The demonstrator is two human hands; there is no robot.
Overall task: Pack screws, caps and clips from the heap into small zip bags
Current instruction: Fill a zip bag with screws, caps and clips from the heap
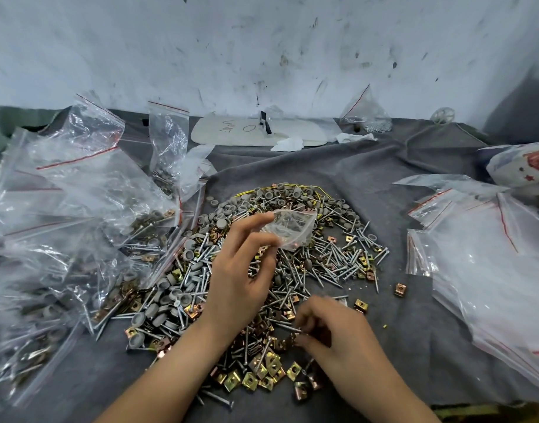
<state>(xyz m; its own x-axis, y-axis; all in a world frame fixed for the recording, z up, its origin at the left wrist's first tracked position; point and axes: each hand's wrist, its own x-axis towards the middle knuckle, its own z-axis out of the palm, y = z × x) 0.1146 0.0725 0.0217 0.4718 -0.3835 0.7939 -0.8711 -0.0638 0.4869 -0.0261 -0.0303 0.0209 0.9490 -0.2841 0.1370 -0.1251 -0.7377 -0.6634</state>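
Right hand (pixel 332 331), blurred, curls into the heap (pixel 262 270) on the grey cloth (pixel 414 331); what it holds, I cannot tell. Left hand (pixel 240 270) pinches a small zip bag (pixel 292 228) above the heap. A slack pinch could tip it and spill pieces back.

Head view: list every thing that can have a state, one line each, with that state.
small zip bag, held above the heap, mouth unclear.
left hand, pinching the small zip bag.
right hand, blurred, fingers curled at the clips; grip unclear.
heap, loose on the grey cloth.
bags on the left, filled, piled.
bags on the right, empty, flat.
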